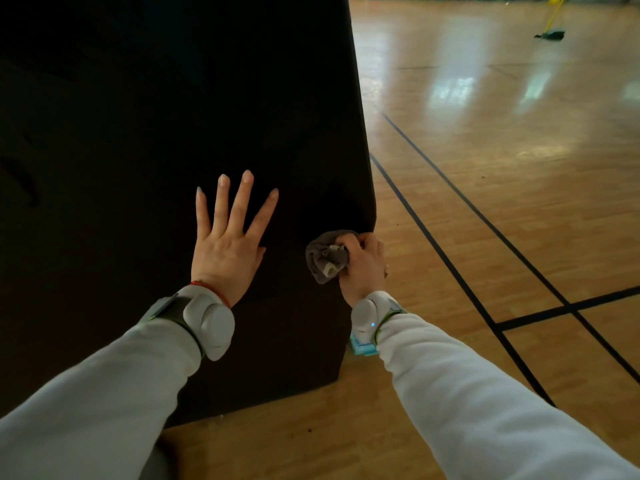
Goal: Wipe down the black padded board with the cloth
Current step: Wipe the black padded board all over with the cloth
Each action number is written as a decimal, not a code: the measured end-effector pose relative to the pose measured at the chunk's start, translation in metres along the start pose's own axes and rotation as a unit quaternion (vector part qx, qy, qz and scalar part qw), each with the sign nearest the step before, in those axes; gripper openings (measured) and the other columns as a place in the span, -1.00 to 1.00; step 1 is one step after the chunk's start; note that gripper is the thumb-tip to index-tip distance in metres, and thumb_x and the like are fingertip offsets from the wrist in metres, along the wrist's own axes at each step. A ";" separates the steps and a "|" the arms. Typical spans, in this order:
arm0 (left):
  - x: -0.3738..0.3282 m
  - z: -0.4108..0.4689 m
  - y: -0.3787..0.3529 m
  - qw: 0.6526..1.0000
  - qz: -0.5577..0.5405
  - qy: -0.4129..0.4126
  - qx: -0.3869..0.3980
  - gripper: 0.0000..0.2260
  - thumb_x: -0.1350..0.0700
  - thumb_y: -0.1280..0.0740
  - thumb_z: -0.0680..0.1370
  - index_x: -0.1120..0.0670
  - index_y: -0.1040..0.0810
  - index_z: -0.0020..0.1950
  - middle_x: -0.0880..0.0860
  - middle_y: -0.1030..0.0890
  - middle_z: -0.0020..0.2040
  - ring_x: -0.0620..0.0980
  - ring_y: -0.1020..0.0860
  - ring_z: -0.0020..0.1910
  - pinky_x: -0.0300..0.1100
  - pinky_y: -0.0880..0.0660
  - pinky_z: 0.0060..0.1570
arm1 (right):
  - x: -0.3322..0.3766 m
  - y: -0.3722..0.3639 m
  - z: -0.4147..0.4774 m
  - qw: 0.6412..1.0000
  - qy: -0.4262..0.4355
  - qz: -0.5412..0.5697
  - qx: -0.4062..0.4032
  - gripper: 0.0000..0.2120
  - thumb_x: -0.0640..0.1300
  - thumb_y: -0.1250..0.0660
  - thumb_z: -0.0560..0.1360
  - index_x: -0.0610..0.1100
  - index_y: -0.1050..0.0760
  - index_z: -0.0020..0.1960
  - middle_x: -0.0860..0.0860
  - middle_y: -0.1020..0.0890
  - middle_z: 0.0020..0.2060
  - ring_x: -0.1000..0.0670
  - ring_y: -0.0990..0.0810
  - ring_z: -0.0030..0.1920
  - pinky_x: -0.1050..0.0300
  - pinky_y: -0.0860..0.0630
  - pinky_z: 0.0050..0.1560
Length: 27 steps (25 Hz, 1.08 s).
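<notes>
The black padded board (pixel 173 133) stands matte and smooth on the glossy wooden floor (pixel 502 168), filling the left of the scene, its near right corner rounded. The left hand (pixel 227 247) presses flat against it, fingers (pixel 239 199) straight and spread. At that corner the right hand (pixel 363 265) grips a crumpled grey cloth (pixel 323 259), fingers curled around it.

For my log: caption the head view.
Left hand on black padded board; right hand grips grey cloth at its edge.
</notes>
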<state>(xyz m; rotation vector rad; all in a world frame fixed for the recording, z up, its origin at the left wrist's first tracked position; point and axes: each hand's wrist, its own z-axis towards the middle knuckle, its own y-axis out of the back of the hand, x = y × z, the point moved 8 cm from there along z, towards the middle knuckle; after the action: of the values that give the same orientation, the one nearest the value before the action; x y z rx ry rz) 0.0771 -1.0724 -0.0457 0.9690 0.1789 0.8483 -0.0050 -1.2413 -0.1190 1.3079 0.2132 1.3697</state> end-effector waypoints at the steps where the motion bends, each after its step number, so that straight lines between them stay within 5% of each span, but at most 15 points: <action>1: 0.001 0.001 0.001 1.000 0.002 0.000 0.003 -0.05 0.12 -0.53 0.31 -0.02 0.00 0.52 0.14 0.09 0.52 0.19 0.18 0.46 0.09 0.39 0.38 | 0.007 0.018 0.003 0.999 0.011 0.028 -0.045 -0.64 -0.36 -0.32 0.37 -0.10 -0.45 0.12 -0.18 -0.40 0.10 -0.20 -0.37 0.13 -0.19 -0.41 0.14; 4: 0.002 0.001 -0.001 1.000 0.007 -0.001 0.010 -0.02 0.11 -0.55 0.29 -0.03 0.01 0.52 0.14 0.07 0.52 0.15 0.20 0.46 0.08 0.40 0.38 | 0.033 0.073 0.015 0.968 0.063 0.095 -0.222 -0.53 -0.42 -0.36 0.29 -0.06 -0.40 0.11 -0.18 -0.43 0.02 -0.12 -0.39 0.05 -0.06 -0.44 0.04; 6: 0.002 0.001 -0.002 1.000 0.008 -0.004 0.008 -0.02 0.11 -0.55 0.29 -0.03 0.01 0.52 0.14 0.07 0.52 0.14 0.21 0.45 0.09 0.40 0.38 | 0.046 0.078 0.024 0.966 0.081 0.058 -0.238 -0.49 -0.40 -0.39 0.25 -0.03 -0.37 0.10 -0.19 -0.45 0.01 -0.15 -0.40 0.04 -0.09 -0.39 0.03; 11: 0.004 0.002 -0.004 1.000 0.005 -0.009 -0.005 -0.04 0.12 -0.54 0.30 -0.01 -0.01 0.52 0.14 0.07 0.52 0.16 0.20 0.46 0.10 0.37 0.38 | 0.008 0.009 0.008 0.996 0.005 0.004 -0.094 -0.59 -0.34 -0.40 0.27 -0.05 -0.44 0.05 -0.21 -0.46 0.04 -0.28 -0.40 0.11 -0.29 -0.42 0.07; 17: 0.004 0.004 -0.008 1.000 0.016 -0.009 0.003 -0.03 0.08 -0.53 0.32 -0.03 0.07 0.52 0.13 0.11 0.51 0.17 0.22 0.46 0.10 0.41 0.37 | -0.040 -0.044 -0.012 0.987 -0.118 -0.023 0.105 -0.74 -0.14 -0.28 0.43 -0.06 -0.43 0.12 -0.18 -0.43 0.15 -0.18 -0.44 0.12 -0.09 -0.45 0.10; 19: 0.005 0.004 -0.009 1.000 0.022 -0.008 0.004 -0.02 0.09 -0.52 0.33 -0.03 0.09 0.52 0.13 0.11 0.51 0.14 0.26 0.45 0.10 0.42 0.37 | -0.031 -0.019 -0.011 0.994 -0.102 0.038 0.002 -0.78 -0.17 -0.32 0.41 -0.12 -0.42 0.05 -0.18 -0.46 0.08 -0.14 -0.48 0.02 -0.01 -0.48 -0.02; 23: 0.008 0.003 -0.015 1.000 0.020 -0.009 0.005 -0.03 0.10 -0.51 0.33 -0.03 0.09 0.52 0.12 0.11 0.51 0.12 0.38 0.44 0.09 0.44 0.37 | 0.040 0.047 0.011 0.971 0.077 0.110 -0.200 -0.57 -0.34 -0.38 0.32 -0.04 -0.36 0.10 -0.16 -0.41 0.02 -0.09 -0.39 0.04 0.06 -0.40 0.00; 27: 0.009 0.004 -0.018 1.000 0.022 -0.012 0.012 -0.03 0.09 -0.50 0.34 -0.04 0.12 0.52 0.11 0.12 0.51 0.11 0.40 0.44 0.08 0.46 0.36 | 0.042 0.022 0.014 0.976 0.114 0.028 -0.184 -0.51 -0.31 -0.41 0.25 0.02 -0.36 0.09 -0.07 -0.32 0.04 -0.10 -0.32 0.07 -0.16 -0.42 0.05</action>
<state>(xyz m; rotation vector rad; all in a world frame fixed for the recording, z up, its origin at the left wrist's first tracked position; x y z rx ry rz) 0.0956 -1.0736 -0.0556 1.0088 0.1470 0.8766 0.0059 -1.2229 -0.0742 0.8548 0.0711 1.5232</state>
